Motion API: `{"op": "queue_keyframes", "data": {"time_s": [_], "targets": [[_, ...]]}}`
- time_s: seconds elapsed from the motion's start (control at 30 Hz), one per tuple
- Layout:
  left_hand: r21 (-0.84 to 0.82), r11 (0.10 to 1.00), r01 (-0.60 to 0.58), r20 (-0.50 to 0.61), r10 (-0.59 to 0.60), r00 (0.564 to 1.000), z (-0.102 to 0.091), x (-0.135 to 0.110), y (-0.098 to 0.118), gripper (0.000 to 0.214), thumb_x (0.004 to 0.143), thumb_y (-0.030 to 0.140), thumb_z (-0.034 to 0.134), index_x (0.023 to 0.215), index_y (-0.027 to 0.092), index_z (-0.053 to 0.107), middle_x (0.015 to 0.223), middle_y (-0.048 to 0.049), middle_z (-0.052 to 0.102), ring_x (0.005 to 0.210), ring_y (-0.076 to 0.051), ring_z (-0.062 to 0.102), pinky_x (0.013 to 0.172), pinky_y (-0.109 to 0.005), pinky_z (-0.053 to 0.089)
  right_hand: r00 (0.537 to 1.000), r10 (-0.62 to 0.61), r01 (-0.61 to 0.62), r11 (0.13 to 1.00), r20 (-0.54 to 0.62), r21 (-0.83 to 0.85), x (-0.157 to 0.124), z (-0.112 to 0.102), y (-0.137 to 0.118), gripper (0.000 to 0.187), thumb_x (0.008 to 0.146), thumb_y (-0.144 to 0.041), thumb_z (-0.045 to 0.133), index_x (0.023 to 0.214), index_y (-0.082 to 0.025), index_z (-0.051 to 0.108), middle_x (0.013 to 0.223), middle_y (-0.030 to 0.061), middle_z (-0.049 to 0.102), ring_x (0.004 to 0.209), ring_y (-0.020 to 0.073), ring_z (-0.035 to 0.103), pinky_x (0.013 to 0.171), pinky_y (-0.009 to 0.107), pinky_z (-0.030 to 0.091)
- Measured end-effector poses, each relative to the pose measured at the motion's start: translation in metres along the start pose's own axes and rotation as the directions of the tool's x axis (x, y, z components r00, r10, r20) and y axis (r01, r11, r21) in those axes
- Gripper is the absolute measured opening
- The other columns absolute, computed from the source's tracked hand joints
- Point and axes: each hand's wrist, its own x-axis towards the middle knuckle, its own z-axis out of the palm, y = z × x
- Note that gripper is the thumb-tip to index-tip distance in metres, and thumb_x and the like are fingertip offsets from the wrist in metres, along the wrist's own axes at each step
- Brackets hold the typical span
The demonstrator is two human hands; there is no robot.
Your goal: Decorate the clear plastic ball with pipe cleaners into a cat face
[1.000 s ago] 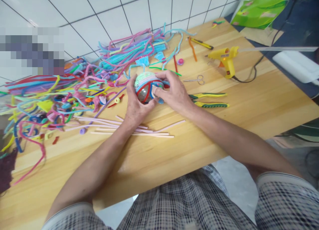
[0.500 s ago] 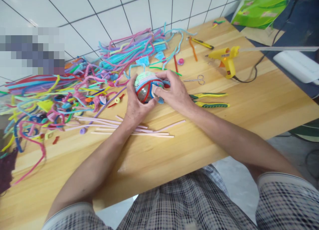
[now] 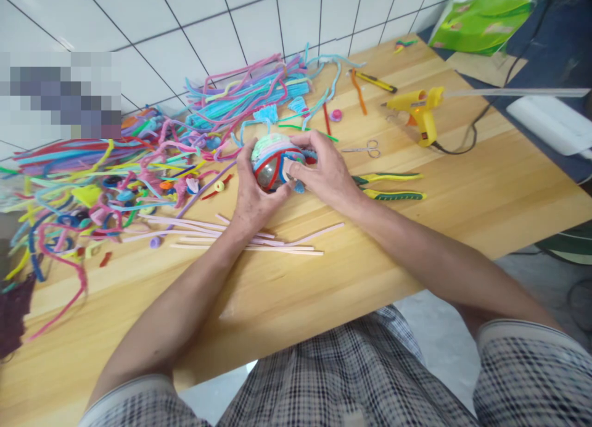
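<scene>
Both hands grip a clear ball wrapped in coloured pipe cleaners (image 3: pixel 272 160) above the wooden table (image 3: pixel 324 279). My left hand (image 3: pixel 252 189) cups its left and lower side with curled fingers. My right hand (image 3: pixel 324 171) clasps its right side, the thumb pressing on the blue and red bands. Pale green, pink, blue and red strips cover the ball's top; bare shiny surface shows at the bottom. Several pale pink pipe cleaners (image 3: pixel 240 239) lie on the table just under my wrists.
A big heap of coloured pipe cleaners (image 3: pixel 139 161) fills the table's left and back. Right of my hands lie green-handled pliers (image 3: pixel 388 186), small scissors (image 3: pixel 363 148), a yellow glue gun (image 3: pixel 419 109) with its cord, and a yellow utility knife (image 3: pixel 374 80). A tiled wall runs behind.
My right thumb has shifted slightly over the ball's bands. Otherwise both hands and the ball stay in place.
</scene>
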Motion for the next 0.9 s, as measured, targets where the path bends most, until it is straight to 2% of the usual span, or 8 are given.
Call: {"op": "queue_keyframes", "data": {"time_s": [0.33, 0.5, 0.7, 0.9], "targets": [[-0.007, 1.000, 0.024, 0.034, -0.024, 0.999, -0.002, 0.002, 0.001, 0.130, 0.072, 0.096, 0.100, 0.170, 0.033, 0.043, 0.181, -0.0156, 0.055, 0.173, -0.047, 0.056, 0.146, -0.070, 0.053, 0.997, 0.060, -0.064, 0.994, 0.038, 0.092, 0.008, -0.001, 0.006, 0.043, 0.087, -0.035, 0.093, 0.126, -0.035, 0.075, 0.141, 0.0050, 0.083, 0.141, 0.0354, 0.074, 0.130, 0.065, 0.063], [-0.021, 1.000, 0.008, 0.024, -0.007, 1.000, 0.000, 0.001, 0.001, 0.128, 0.074, 0.095, 0.099, 0.171, 0.033, 0.043, 0.180, -0.0167, 0.056, 0.172, -0.046, 0.058, 0.145, -0.065, 0.056, 0.994, 0.075, -0.083, 0.990, 0.075, 0.113, 0.011, -0.007, 0.003, 0.047, 0.083, -0.034, 0.094, 0.126, -0.034, 0.075, 0.140, 0.0056, 0.085, 0.138, 0.0351, 0.076, 0.127, 0.064, 0.065], [-0.059, 0.998, 0.034, 0.009, -0.033, 0.999, 0.002, 0.000, 0.003, 0.130, 0.069, 0.091, 0.105, 0.170, 0.034, 0.045, 0.181, -0.0182, 0.055, 0.172, -0.047, 0.058, 0.144, -0.063, 0.056, 0.996, 0.049, -0.054, 0.996, 0.075, 0.074, 0.012, -0.011, 0.001, 0.051, 0.082, -0.035, 0.097, 0.129, -0.035, 0.078, 0.143, 0.0071, 0.085, 0.141, 0.0353, 0.075, 0.128, 0.063, 0.064], [-0.120, 0.992, 0.043, 0.052, -0.037, 0.998, -0.002, -0.001, 0.003, 0.117, 0.085, 0.093, 0.093, 0.173, 0.034, 0.043, 0.183, -0.0162, 0.054, 0.171, -0.044, 0.058, 0.141, -0.061, 0.057, 0.998, 0.038, -0.040, 0.999, 0.059, 0.032, 0.009, -0.011, -0.002, 0.047, 0.084, -0.040, 0.097, 0.127, -0.035, 0.078, 0.143, 0.0071, 0.086, 0.139, 0.0352, 0.077, 0.125, 0.062, 0.066]]}}
